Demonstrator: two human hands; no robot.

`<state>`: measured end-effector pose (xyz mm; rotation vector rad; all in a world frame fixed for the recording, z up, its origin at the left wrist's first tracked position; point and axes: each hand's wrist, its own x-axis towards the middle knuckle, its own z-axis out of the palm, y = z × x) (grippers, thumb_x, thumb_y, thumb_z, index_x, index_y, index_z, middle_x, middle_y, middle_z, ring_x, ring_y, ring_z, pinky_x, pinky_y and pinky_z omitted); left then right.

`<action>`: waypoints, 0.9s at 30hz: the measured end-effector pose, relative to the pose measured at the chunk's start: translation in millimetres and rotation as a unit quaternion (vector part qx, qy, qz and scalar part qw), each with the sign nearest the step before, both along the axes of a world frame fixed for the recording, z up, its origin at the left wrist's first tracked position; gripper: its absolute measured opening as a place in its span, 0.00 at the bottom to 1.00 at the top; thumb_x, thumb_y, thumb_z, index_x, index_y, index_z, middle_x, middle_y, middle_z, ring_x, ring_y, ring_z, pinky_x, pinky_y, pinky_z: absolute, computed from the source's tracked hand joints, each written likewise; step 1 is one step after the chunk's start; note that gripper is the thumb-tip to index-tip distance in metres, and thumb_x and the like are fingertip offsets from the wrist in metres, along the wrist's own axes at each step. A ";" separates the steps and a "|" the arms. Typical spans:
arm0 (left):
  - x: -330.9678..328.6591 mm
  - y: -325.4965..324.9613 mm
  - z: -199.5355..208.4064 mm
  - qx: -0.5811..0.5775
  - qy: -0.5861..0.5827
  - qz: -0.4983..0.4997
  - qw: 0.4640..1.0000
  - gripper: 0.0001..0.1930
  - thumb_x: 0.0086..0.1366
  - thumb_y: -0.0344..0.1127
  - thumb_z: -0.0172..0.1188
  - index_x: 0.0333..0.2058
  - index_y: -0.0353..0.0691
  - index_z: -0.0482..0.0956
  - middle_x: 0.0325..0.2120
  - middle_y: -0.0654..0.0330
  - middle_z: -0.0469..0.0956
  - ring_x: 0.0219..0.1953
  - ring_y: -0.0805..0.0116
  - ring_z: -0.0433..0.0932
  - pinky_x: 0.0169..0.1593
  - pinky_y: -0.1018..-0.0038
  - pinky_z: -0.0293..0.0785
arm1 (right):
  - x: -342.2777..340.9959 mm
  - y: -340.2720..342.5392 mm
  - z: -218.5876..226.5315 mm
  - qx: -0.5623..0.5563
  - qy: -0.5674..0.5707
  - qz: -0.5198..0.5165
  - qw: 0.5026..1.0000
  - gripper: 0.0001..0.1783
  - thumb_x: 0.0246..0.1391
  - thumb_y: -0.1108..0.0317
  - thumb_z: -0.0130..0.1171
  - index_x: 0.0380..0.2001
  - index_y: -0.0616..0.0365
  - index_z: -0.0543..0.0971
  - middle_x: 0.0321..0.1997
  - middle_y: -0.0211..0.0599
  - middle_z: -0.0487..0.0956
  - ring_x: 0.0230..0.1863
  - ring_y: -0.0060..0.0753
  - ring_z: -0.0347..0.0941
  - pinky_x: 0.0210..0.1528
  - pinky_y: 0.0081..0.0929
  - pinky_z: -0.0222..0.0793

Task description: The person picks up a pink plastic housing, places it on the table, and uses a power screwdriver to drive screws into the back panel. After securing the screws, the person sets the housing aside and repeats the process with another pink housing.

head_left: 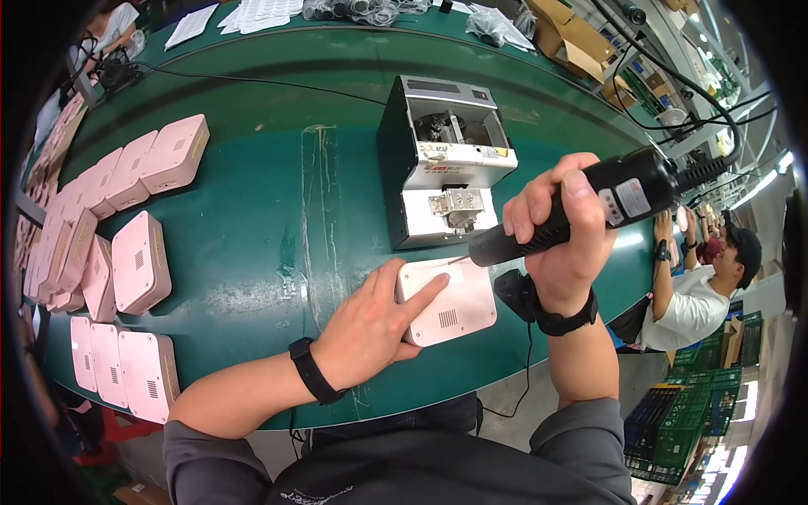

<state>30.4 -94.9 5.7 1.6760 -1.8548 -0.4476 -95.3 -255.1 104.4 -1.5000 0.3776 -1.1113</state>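
A pale pink plastic case (467, 307) with rounded corners and a slotted vent lies on the green table. My left hand (362, 316) holds it at its left side, the index finger stretched across its top face. My right hand (576, 223) is wrapped round a black corded electric screwdriver (631, 189), tilted with its handle up to the right. The thin bit points down at the case's far edge, near the left index fingertip. Whether a screw sits under the bit is too small to tell.
Beyond the case stands a black-and-white screw feeder (450, 172). Several pink cases (143, 265) are grouped at the left. The screwdriver's cable (736, 135) runs up to the right. Another person (699, 295) sits at the right, beside green crates (673, 429). Bagged parts (362, 10) lie at the back.
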 end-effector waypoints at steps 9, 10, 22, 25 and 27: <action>-1.0 0.9 1.0 0.004 0.000 0.001 1.000 0.50 0.41 0.35 0.77 0.65 0.50 0.64 0.54 0.40 0.63 0.55 0.44 0.70 0.56 0.61 0.74 | -2.2 1.3 -7.5 0.013 -0.032 -0.001 0.999 0.10 0.61 0.61 0.50 0.34 0.56 0.67 0.19 0.32 0.67 0.15 0.26 0.63 0.23 0.31 0.65; -1.4 0.5 0.3 0.002 0.001 -0.002 1.000 0.50 0.41 0.35 0.77 0.65 0.50 0.64 0.54 0.40 0.63 0.55 0.44 0.70 0.56 0.60 0.74 | -1.9 1.0 -7.7 0.008 -0.025 -0.005 1.000 0.10 0.61 0.61 0.50 0.34 0.56 0.67 0.19 0.32 0.67 0.15 0.26 0.63 0.23 0.31 0.65; -1.8 0.1 -3.6 -0.026 0.003 -0.003 1.000 0.49 0.42 0.36 0.77 0.65 0.50 0.64 0.54 0.39 0.63 0.54 0.43 0.70 0.56 0.60 0.74 | 14.3 -13.8 28.7 -0.080 -0.052 -0.052 0.994 0.09 0.62 0.63 0.52 0.35 0.57 0.69 0.20 0.33 0.69 0.16 0.28 0.65 0.23 0.31 0.65; 0.0 2.2 -3.5 -0.022 0.001 0.000 1.000 0.49 0.42 0.36 0.77 0.65 0.49 0.64 0.54 0.40 0.63 0.54 0.43 0.70 0.56 0.60 0.74 | 20.0 -16.2 26.8 -0.070 -0.030 -0.053 0.996 0.09 0.62 0.62 0.51 0.35 0.58 0.69 0.20 0.33 0.69 0.16 0.27 0.65 0.23 0.31 0.65; 1.2 2.7 -4.9 -0.018 0.003 0.001 1.000 0.49 0.42 0.36 0.77 0.65 0.49 0.64 0.54 0.40 0.63 0.54 0.43 0.70 0.56 0.60 0.74 | 20.7 -17.2 23.9 -0.044 0.029 -0.033 0.998 0.10 0.63 0.62 0.50 0.36 0.58 0.69 0.20 0.32 0.69 0.16 0.27 0.65 0.23 0.31 0.65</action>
